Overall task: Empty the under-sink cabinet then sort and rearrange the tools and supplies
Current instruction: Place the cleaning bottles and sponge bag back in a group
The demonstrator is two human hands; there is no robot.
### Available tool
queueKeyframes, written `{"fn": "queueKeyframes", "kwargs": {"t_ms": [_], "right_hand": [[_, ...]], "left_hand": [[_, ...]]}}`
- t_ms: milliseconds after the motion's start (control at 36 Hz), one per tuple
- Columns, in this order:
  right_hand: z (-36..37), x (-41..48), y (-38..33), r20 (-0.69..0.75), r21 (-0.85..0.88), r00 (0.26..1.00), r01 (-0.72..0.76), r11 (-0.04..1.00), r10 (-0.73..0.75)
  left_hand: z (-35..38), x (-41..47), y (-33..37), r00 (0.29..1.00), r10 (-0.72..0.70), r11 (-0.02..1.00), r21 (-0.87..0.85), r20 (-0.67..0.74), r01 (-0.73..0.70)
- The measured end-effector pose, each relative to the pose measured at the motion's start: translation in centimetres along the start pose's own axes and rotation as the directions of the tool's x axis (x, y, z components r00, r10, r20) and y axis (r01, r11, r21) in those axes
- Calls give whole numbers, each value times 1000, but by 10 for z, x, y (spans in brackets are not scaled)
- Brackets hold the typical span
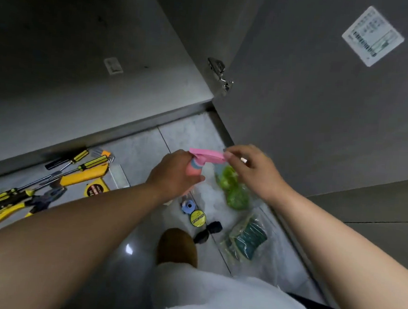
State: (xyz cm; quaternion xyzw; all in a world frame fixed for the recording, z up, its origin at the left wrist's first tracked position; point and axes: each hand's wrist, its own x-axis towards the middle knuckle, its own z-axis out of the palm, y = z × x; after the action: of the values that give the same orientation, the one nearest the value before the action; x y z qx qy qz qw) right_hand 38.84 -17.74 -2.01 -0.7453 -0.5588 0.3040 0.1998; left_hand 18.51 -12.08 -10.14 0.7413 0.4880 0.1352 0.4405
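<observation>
My left hand (176,174) grips the neck of a pink spray bottle (206,155) held above the floor. Fingers of my right hand (252,168) pinch the front tip of its pink trigger head. Below the bottle, on the tiles, lie a clear bag of green scrubbers (234,190), a pack of dark green scouring pads (247,238), a blue tape roll (188,206), a yellow round reel (197,218) and a black item (208,230). At the left lie yellow-handled screwdrivers (86,163), pliers (38,198) and a yellow tape measure (92,185).
The grey cabinet floor (89,57) stretches across the upper left, bare apart from a small label. Its open door (322,109) stands at the right with a hinge (219,73) and a white sticker (373,36). My brown shoe (178,246) rests on the tiles.
</observation>
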Motion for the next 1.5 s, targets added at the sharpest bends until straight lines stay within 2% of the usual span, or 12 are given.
{"fn": "queueKeyframes", "kwargs": {"t_ms": [56, 139, 361, 500, 722, 833, 1083, 1194, 1278, 1333, 1389, 1500], "right_hand": [[-3, 13, 13, -92, -328, 990, -135, 935, 111], [3, 23, 27, -76, -564, 966, -245, 788, 246], [27, 50, 28, -85, -672, 986, -164, 723, 145], [31, 91, 4, -127, -700, 992, -89, 709, -1], [49, 168, -22, -128, -626, 983, 21, 780, -129], [58, 191, -27, -134, -523, 983, 36, 852, -123], [65, 178, -29, -174, -265, 971, 111, 958, -161], [80, 137, -26, -163, 79, 977, 150, 986, -136], [100, 103, -13, 70, 420, 996, -77, 904, 52], [115, 86, 0, 209, 369, 974, -159, 916, 85], [128, 76, 10, 263, 209, 962, -131, 969, 74], [149, 73, 10, 87, 127, 996, 11, 992, -23]], "left_hand": [[-6, 5, -5, 999, -39, 999, -30, -32, 38], [-13, 11, -16, 989, -118, 990, -87, -88, 111], [-24, 25, -41, 957, -251, 939, -277, -147, 204], [-27, 32, -55, 944, -262, 939, -278, -200, 202], [-29, 41, -72, 930, -308, 924, -294, -200, 242], [-28, 43, -74, 939, -275, 928, -314, -209, 202], [-26, 48, -67, 968, -209, 956, -238, -139, 172], [-25, 48, -58, 966, -225, 940, -291, -126, 181], [-27, 46, -49, 943, -305, 876, -428, -132, 223], [-29, 46, -44, 929, -348, 827, -508, -127, 241], [-31, 45, -41, 926, -359, 816, -520, -115, 252], [-30, 43, -41, 933, -349, 833, -486, -89, 265]]}}
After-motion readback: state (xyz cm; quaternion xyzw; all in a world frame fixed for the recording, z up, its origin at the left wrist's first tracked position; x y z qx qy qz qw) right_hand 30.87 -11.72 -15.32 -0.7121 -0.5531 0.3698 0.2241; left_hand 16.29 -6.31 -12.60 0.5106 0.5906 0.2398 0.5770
